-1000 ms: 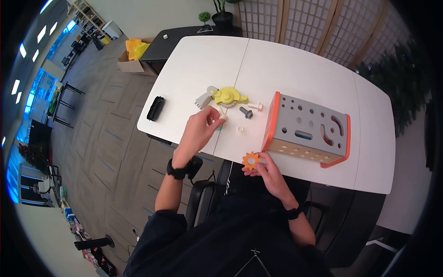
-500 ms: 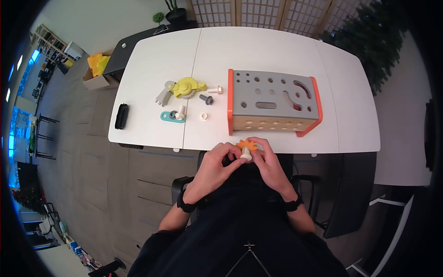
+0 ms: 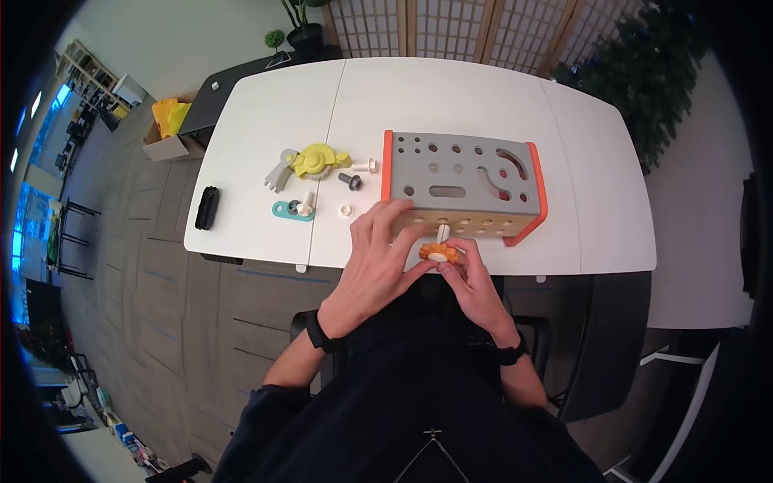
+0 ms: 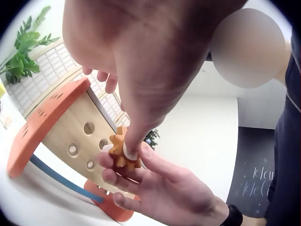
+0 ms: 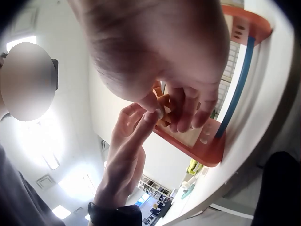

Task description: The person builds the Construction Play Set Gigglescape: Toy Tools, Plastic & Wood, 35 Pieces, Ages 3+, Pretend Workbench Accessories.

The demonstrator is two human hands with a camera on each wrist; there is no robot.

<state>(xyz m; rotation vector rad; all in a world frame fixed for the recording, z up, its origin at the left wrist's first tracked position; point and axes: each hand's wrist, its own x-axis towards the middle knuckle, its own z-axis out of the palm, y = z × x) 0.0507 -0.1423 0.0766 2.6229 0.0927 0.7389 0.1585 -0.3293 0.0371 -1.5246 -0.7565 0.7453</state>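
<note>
Orange gear (image 3: 426, 251), a white bolt (image 3: 444, 233) through it, is just before the holed box (image 3: 465, 180) near the tabletop's (image 3: 282, 105) edge, pinched by the right hand (image 3: 475, 286) while the left hand (image 3: 369, 270) thumbs the bolt's head, so uneven pressure could tilt the bolt and drop the gear.
</note>
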